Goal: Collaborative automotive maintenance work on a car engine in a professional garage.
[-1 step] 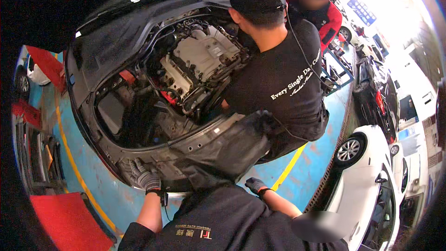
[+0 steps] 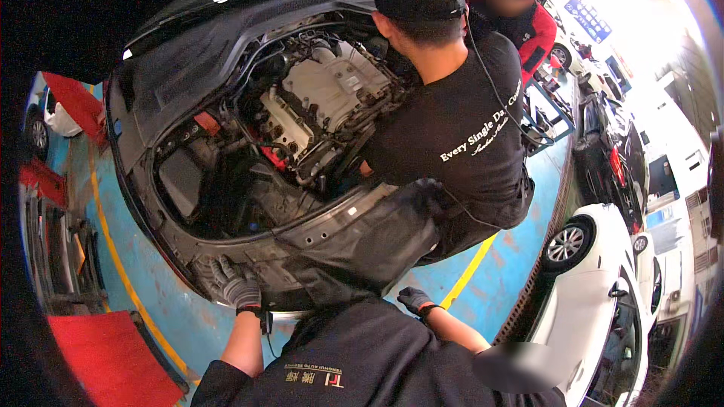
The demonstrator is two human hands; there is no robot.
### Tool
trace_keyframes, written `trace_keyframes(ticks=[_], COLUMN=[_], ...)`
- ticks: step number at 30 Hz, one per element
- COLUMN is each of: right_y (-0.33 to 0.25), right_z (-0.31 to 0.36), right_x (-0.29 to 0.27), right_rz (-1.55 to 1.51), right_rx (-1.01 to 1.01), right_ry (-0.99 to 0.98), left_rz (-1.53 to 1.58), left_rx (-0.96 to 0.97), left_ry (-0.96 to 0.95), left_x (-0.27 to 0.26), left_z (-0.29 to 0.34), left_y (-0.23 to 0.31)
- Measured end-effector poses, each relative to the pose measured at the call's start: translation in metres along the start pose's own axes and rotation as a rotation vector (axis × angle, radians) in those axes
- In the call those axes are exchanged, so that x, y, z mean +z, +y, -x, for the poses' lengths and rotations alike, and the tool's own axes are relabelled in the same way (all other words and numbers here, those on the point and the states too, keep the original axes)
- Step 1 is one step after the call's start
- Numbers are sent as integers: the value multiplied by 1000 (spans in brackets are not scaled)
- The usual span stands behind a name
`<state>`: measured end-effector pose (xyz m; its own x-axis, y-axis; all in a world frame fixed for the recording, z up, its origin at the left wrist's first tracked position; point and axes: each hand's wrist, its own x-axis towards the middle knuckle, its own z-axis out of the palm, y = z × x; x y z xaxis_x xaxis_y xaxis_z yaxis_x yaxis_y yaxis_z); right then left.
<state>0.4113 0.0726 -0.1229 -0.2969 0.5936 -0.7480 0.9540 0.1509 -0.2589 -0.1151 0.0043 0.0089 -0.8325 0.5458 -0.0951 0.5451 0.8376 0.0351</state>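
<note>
My left hand, in a grey striped glove, lies on the dark front body edge of a car. Its fingers are stretched out and spread, holding nothing. Lower right of the car's front, beside my torso, hangs my right hand, also in a dark glove. Its fingers look loosely curled, and nothing shows in them. Between my hands a black cover drapes over the car's edge. Beyond it the engine bay is uncovered, with a grey engine inside.
A co-worker in a black shirt and cap leans over the bay at the right; one hand reaches into it. Farther back stands another person in red and black. A white car is at right, a red panel at lower left.
</note>
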Motion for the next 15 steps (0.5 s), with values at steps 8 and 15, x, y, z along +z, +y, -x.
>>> trace_keyframes(ticks=[8, 15], right_y=[11, 20], right_z=[-1, 2], right_x=[1, 7], right_rz=[33, 37], right_rx=[5, 10], right_ry=[-3, -3], left_rz=[48, 54], left_rx=[54, 36], left_ry=[100, 109], left_x=[12, 28], left_z=[-2, -7], left_y=[-9, -14])
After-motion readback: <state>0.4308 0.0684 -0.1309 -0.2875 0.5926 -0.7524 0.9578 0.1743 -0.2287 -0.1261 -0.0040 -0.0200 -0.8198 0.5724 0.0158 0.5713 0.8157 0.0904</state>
